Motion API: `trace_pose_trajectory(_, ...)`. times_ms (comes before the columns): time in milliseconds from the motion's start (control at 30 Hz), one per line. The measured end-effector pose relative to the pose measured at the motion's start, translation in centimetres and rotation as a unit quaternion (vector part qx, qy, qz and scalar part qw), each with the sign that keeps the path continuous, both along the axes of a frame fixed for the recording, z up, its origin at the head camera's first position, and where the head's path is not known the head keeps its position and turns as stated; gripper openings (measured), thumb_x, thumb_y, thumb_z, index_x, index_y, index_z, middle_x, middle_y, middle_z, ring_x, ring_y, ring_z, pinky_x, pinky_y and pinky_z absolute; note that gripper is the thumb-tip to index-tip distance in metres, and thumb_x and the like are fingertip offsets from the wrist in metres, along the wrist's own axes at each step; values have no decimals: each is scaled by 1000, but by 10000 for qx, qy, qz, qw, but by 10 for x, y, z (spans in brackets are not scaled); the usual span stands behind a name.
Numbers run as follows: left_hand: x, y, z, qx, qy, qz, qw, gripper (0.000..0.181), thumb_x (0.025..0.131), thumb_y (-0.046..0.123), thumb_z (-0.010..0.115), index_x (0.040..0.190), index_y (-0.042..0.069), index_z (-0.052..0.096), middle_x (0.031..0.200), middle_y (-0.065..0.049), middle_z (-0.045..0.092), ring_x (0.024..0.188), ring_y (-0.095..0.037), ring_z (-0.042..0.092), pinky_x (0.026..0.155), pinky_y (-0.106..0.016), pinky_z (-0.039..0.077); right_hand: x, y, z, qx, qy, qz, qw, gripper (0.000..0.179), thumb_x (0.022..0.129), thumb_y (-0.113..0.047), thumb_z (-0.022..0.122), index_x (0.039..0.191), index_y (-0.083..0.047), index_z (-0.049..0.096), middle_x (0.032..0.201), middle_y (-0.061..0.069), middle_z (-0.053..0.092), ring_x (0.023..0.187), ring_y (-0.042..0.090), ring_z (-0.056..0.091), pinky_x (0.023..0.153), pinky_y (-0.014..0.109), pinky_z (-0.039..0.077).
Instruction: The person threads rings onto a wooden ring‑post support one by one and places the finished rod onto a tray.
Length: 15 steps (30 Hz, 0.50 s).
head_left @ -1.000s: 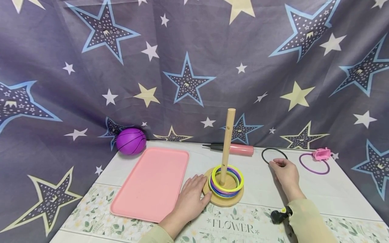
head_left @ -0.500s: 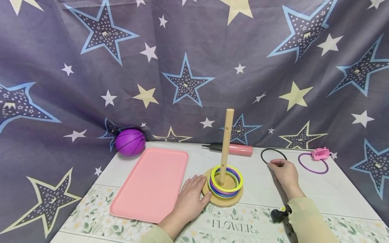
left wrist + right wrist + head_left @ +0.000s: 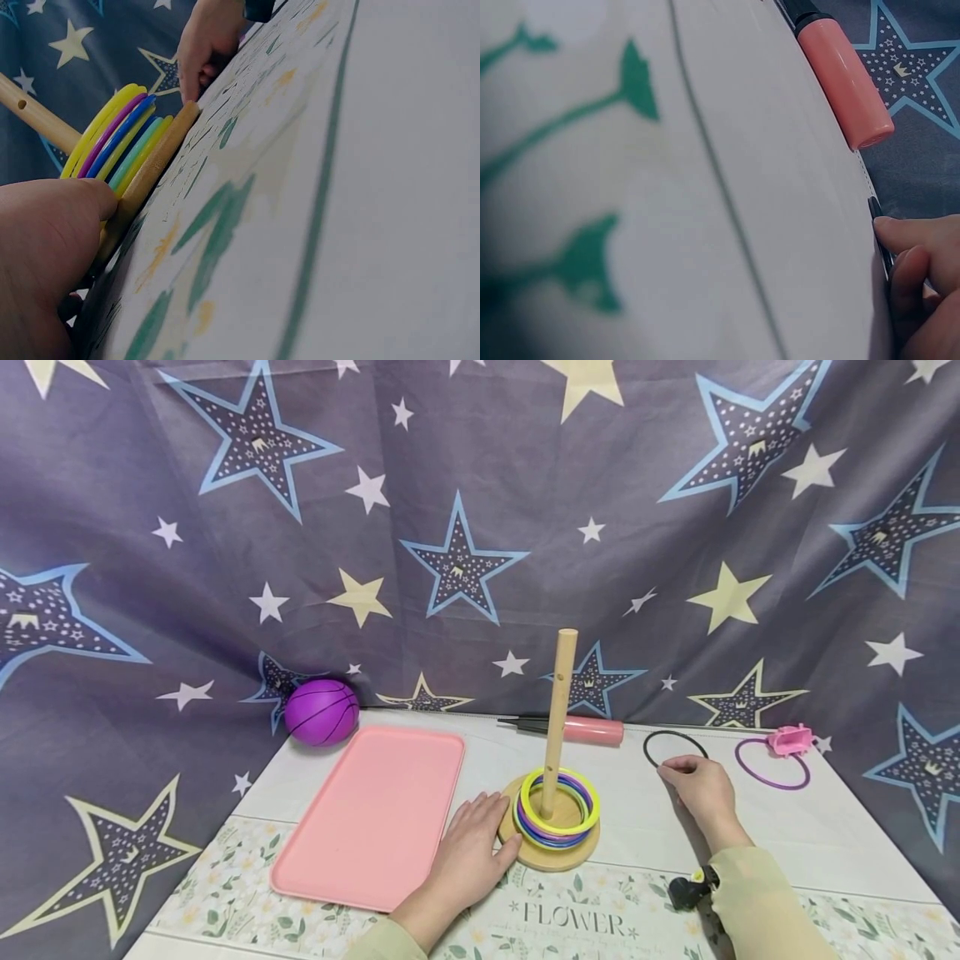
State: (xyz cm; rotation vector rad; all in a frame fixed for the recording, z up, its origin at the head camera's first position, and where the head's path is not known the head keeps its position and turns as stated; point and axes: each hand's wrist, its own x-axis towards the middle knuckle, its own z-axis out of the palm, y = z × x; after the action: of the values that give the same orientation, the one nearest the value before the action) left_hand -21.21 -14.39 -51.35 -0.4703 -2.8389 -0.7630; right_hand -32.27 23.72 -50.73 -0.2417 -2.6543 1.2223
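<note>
A round wooden base (image 3: 551, 860) with an upright peg (image 3: 561, 710) stands in the middle of the table. Several coloured rings (image 3: 581, 831), the top one yellow, are stacked around the peg. My left hand (image 3: 471, 852) rests at the base's left side, fingers extended; in the left wrist view its thumb (image 3: 94, 196) touches the base edge. On the right, my right hand (image 3: 703, 789) pinches the near edge of a black ring (image 3: 675, 733) between thumb and index finger. The right wrist view shows those fingers on the ring (image 3: 877, 206), seen edge-on near the table.
A pink tray (image 3: 375, 810) lies left of the left hand, with a purple ball (image 3: 322, 712) behind it. A pink hand pump (image 3: 592, 730) lies behind the peg. At the far right are a purple ring (image 3: 772, 783) and a pink clip-like piece (image 3: 791, 741).
The black ring's far edge has dropped slightly, and my right hand has shifted a little toward me. My left hand and the ring stack stay as they were.
</note>
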Motion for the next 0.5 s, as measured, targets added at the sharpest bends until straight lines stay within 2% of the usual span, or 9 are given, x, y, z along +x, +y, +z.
trace_pose_trajectory(367,1,0,0,-46,51,11,10000,63,109,37,67,160,3,55,165,-20,53,158,-39,42,133,-58,25,2,-2,4,337,-33,76,9994,27,103,-24,77,110,3,80,78,2,73,52,15,63,60,33,47)
trace_pose_trajectory(500,1,0,0,-17,42,5,10000,63,109,37,67,160,2,55,165,-20,53,158,-40,42,134,-58,24,2,-3,4,420,-50,53,9991,27,105,-24,75,109,3,79,79,3,72,54,16,63,61,34,46)
